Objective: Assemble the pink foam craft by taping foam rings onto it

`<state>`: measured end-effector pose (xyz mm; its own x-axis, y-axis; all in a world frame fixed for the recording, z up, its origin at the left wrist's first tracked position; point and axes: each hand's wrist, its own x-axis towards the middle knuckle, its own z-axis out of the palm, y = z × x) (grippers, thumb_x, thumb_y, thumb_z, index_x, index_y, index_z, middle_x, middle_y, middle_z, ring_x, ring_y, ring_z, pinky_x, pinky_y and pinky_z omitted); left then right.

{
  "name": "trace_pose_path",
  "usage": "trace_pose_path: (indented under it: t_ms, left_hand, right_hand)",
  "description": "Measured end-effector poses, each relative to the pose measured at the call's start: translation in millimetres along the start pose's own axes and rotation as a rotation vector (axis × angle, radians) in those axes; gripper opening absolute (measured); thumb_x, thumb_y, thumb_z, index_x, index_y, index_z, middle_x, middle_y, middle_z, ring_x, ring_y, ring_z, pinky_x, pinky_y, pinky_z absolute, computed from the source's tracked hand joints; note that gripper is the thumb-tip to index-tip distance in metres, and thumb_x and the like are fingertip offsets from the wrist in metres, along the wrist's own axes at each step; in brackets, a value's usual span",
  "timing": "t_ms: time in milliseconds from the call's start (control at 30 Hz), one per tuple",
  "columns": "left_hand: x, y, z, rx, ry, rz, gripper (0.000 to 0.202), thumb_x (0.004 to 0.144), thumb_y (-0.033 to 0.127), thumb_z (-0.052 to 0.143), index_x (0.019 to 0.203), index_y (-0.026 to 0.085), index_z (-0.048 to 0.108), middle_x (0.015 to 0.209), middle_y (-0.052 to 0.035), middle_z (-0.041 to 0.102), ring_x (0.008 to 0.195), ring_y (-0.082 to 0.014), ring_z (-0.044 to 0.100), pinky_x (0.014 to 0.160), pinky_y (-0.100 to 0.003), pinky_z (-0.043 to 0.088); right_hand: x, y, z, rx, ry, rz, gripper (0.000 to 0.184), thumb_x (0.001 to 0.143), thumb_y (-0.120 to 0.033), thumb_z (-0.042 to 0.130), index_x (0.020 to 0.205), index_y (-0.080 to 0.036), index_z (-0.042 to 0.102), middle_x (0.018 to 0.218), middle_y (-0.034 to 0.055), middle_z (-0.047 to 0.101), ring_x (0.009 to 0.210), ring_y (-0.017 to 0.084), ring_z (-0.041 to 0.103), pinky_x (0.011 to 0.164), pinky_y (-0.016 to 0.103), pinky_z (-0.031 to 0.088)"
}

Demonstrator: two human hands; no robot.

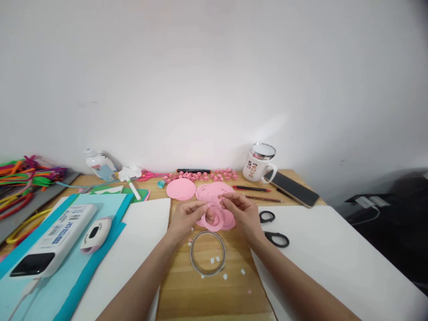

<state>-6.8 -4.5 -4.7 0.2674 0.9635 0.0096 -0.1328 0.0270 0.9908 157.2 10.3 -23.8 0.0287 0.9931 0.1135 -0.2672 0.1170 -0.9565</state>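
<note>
My left hand (187, 217) and my right hand (243, 213) face each other over the table, thumbs pinched against fingers. A thin curled pink paper strip (219, 219) appears to run between the fingertips; its ends are hidden in the pinches. Right behind and below it lie pink spiral-cut paper pieces (229, 220), partly covered by my fingers. Beside these sits a stack of pink paper circles (181, 189). Just in front of my hands, a nearly used-up roll of tape (191, 257) lies flat, with small white scraps (225, 277) around it.
Small pink paper rolls (192, 176) and a black marker (194, 170) line the wall. On the right are a mug (256, 167), phone (294, 188), pencils (252, 188) and black-handled scissors (277, 240). A power bank (63, 236), white bottle (100, 165) and pipe cleaners (30, 178) are left.
</note>
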Motion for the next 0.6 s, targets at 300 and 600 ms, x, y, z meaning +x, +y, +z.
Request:
trace_pose_path:
  t_ms: [300,600]
  left_hand:
    - [1.6,0.7,0.7,0.029,0.036,-0.002,0.026,0.074,0.033,0.060,0.063,0.010,0.066,0.064,-0.0057,0.063,0.061,-0.0141,0.055,0.059,-0.025,0.042]
    - [-0.2,3.0,2.4,-0.019,0.023,0.000,0.025,0.074,0.032,0.061,0.063,0.011,0.067,0.064,-0.0049,0.064,0.063,-0.0135,0.056,0.062,-0.024,0.042]
  right_hand:
    - [-0.1,-2.0,0.0,-0.056,0.068,-0.015,0.017,0.065,-0.030,0.069,0.076,-0.017,0.066,0.068,0.0016,0.064,0.061,0.013,0.058,0.063,0.028,0.049]
    - [0.2,0.7,-0.3,0.012,0.063,-0.019,0.018,0.065,-0.030,0.068,0.079,-0.019,0.066,0.074,0.0024,0.065,0.063,0.013,0.058,0.065,0.029,0.049]
